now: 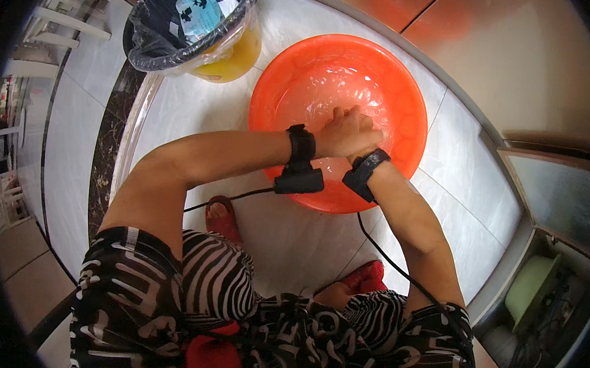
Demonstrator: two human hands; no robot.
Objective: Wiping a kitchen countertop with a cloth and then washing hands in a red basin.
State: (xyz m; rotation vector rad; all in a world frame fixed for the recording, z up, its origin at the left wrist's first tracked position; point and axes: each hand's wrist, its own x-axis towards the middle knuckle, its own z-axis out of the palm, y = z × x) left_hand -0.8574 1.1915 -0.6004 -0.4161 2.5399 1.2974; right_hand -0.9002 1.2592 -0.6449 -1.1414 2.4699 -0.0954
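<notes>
A round orange plastic basin stands on the floor before me with water in it, rippled and bright with reflections. My left hand is over the basin, its fingers bent and slightly blurred. It lies across my right hand, which is mostly hidden beneath it. The two hands touch; whether anything is between them I cannot tell. Black straps with small boxes, a left wrist device and a right wrist device, sit on my wrists, and a black cable runs from each.
A yellow bin with a clear liner, holding wrappers, stands beyond the basin to the left. Metal cabinet doors line the far right side. An open cabinet at right holds a green basin. A raised door sill runs along the left.
</notes>
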